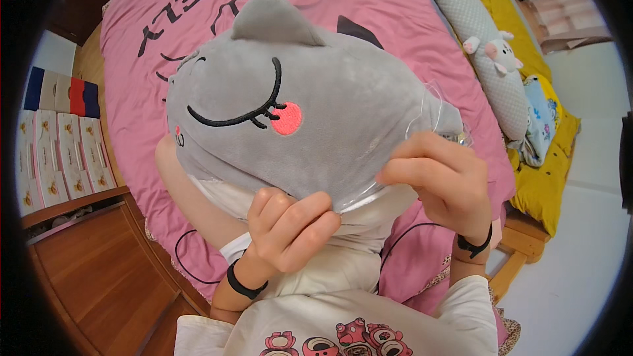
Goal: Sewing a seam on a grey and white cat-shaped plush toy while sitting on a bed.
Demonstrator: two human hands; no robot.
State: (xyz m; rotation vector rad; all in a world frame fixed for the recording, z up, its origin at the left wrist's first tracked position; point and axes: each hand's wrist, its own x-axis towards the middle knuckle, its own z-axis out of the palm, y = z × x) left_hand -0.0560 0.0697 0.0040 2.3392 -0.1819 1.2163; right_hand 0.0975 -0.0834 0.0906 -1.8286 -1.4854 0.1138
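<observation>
A large grey plush toy [336, 84] with an embroidered closed eye and a pink cheek patch lies across my lap. My left hand [296, 227] has its fingers closed on the toy's lower edge. To the right, my right hand [440, 178] is held at the same edge, thumb and forefinger close together; whether they pinch anything is unclear. A shiny clear strip [362, 198] runs along the fabric between both hands. Thin clear strands [423, 109] loop near the toy's narrow right end, beside a small shiny item partly hidden behind my right hand.
The toy and my legs are over a bed with a pink printed cover [143, 123]. A long pale bolster [489, 64] and yellow bedding [539, 198] lie at the right. Stacked boxes [64, 158] and a wooden cabinet [109, 267] stand at the left. A black cable [183, 267] curves beside me.
</observation>
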